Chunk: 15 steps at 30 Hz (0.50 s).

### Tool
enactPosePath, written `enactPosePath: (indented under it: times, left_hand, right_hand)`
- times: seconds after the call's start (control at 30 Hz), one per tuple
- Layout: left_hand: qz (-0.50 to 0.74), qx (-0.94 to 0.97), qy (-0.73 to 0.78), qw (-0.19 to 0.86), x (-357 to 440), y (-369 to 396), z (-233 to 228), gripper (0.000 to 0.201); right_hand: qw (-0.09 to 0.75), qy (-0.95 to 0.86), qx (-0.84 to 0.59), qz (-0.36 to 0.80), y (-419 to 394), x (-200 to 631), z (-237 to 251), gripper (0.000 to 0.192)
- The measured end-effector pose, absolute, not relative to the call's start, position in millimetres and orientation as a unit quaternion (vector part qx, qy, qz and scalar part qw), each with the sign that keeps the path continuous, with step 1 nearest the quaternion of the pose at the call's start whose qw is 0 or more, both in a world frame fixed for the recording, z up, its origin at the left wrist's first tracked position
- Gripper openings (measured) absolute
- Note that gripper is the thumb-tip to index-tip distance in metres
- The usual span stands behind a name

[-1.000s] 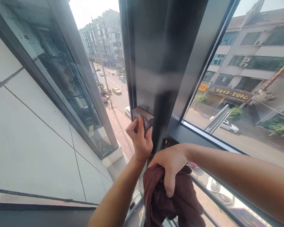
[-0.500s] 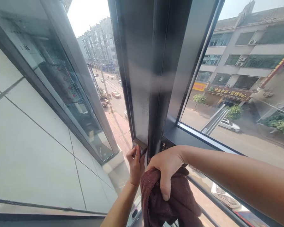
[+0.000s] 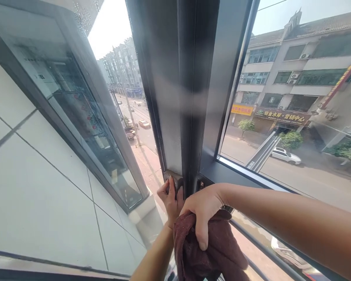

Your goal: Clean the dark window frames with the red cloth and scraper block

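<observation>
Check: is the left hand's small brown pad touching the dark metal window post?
Touching. Head view: left hand presses the small brown pad flat against the dark metal window post, no gap.

A dark grey metal window frame (image 3: 190,97) stands upright, its vertical post dusty and dull on the outward face. A small dark wiping pad (image 3: 173,178) lies pressed flat against the foot of that post. A dark red-brown terry cloth (image 3: 210,253) hangs bunched over the frame's lower horizontal rail (image 3: 251,177), beside the post.
</observation>
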<state>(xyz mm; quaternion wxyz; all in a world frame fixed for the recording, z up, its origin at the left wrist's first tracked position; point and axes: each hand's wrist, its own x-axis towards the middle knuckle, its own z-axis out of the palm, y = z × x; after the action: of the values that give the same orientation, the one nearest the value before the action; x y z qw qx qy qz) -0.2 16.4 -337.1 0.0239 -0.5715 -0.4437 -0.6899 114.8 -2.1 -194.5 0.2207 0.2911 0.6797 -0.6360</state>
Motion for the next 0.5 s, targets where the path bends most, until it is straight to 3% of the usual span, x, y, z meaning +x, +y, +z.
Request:
enactPosePath:
  times: [0.1, 0.17, 0.37, 0.43, 0.5]
  left_hand:
    - [-0.704, -0.580, -0.386, 0.138, 2, 39, -257, 0.052]
    - [-0.704, -0.583, -0.372, 0.159, 2, 48, -236, 0.054]
    - [-0.663, -0.581, -0.441, 0.165, 1, 23, -364, 0.066]
    - [-0.672, -0.578, -0.437, 0.154, 3, 27, -348, 0.064]
    - [-0.696, -0.580, -0.395, 0.151, 5, 40, -285, 0.059]
  right_hand:
    - [0.217, 0.666, 0.295, -0.650, -2, 115, -194, 0.054]
    - [0.215, 0.670, 0.290, -0.648, -3, 115, -194, 0.052]
    - [0.225, 0.692, 0.281, -0.625, -1, 114, -195, 0.050]
    - [0.220, 0.690, 0.285, -0.627, 0, 114, -195, 0.051]
    - [0.216, 0.684, 0.289, -0.634, -1, 114, -194, 0.052]
